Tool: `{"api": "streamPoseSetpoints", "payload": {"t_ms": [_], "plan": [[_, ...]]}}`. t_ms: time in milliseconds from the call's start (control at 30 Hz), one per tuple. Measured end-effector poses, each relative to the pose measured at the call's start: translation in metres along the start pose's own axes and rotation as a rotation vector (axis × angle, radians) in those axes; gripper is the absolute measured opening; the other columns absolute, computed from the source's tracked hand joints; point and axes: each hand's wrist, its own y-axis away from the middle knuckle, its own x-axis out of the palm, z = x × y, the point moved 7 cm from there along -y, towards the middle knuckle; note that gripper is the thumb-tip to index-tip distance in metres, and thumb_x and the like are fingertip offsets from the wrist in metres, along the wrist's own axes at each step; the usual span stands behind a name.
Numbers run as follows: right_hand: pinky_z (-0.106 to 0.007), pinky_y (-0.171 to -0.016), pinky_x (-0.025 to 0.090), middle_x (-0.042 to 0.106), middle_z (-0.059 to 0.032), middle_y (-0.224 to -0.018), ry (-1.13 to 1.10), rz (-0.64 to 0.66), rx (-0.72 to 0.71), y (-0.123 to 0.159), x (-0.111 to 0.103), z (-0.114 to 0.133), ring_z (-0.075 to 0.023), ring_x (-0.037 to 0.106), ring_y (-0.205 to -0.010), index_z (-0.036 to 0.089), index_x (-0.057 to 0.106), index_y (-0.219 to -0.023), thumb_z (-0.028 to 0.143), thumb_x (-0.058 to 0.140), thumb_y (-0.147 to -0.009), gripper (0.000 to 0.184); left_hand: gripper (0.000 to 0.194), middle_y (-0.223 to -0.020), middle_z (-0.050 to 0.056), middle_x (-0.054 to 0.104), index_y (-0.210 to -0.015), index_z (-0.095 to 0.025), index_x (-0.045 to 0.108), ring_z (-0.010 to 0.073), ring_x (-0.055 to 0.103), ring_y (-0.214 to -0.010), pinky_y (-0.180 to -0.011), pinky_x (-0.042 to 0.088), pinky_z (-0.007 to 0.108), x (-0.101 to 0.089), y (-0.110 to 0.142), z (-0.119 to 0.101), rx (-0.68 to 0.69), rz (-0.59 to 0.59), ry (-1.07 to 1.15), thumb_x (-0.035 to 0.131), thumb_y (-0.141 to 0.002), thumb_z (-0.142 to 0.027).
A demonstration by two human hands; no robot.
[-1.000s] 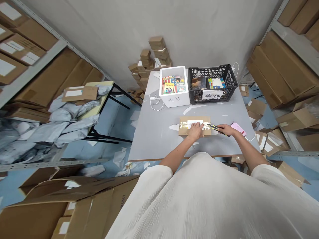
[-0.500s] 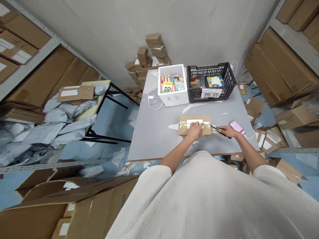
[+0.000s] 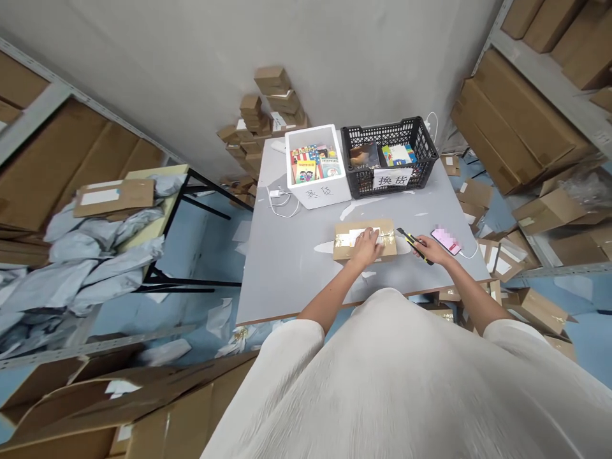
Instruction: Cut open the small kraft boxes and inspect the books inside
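Observation:
A taped brown cardboard box [image 3: 342, 250] with a white label lies on the grey table. My left hand [image 3: 367, 246] rests on top of it, fingers spread over the label and tape. In my right hand [image 3: 428, 247], closed around its handle, is a black and yellow utility knife [image 3: 410, 239]. The knife points up and left, its tip just beyond the box's right end and apart from it. A phone [image 3: 445, 240] with a lit pink screen lies just right of my right hand, a white cable running from it.
Behind the box stand a white foam bin [image 3: 318, 195] and a black plastic crate [image 3: 428, 167], both holding books. A charger with cable [image 3: 276, 193] lies at left. Grey parcels [image 3: 102, 245] cover a side table. Cartons fill shelves on both sides, and paper scraps litter the floor.
The knife has drawn back from the box's right end and turned more upright. My left hand stays on the box. The whole view has shifted, moving the scene slightly left.

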Motion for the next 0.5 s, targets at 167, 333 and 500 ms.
{"api": "streamPoseSetpoints", "payload": {"t_ms": [167,333,500], "plan": [[-0.03,-0.073,0.056,0.078,-0.0063,-0.099,0.066,-0.092,-0.043,0.012,-0.01,0.006,-0.0212,0.073,-0.083,0.022,0.066,-0.13,0.064,0.051,-0.108,0.05,0.057,-0.163,0.017,0.053,-0.158,-0.028,0.053,0.0362,0.053,-0.149,-0.128,0.036,0.053,-0.01,-0.019,-0.001,-0.014,-0.057,-0.025,0.058,-0.103,-0.018],[-0.036,-0.089,0.059,0.079,-0.0067,-0.115,0.276,-0.078,-0.151,0.017,-0.011,0.024,-0.0232,0.075,-0.092,0.026,0.071,-0.148,0.05,0.045,-0.114,0.049,0.058,-0.172,0.02,0.045,-0.161,-0.025,0.05,0.0336,0.038,-0.165,-0.135,0.025,0.057,-0.002,-0.034,0.004,0.006,0.008,-0.055,0.052,-0.103,-0.015],[-0.037,-0.094,0.058,0.073,-0.0096,-0.119,0.591,-0.091,-0.272,0.015,-0.006,0.031,-0.0269,0.074,-0.1,0.032,0.076,-0.15,0.039,0.062,-0.107,0.045,0.068,-0.182,0.023,0.032,-0.17,-0.021,0.041,0.0392,0.026,-0.172,-0.137,0.014,0.067,0.006,-0.041,0.011,0.044,0.073,-0.072,0.055,-0.104,-0.026]]}}
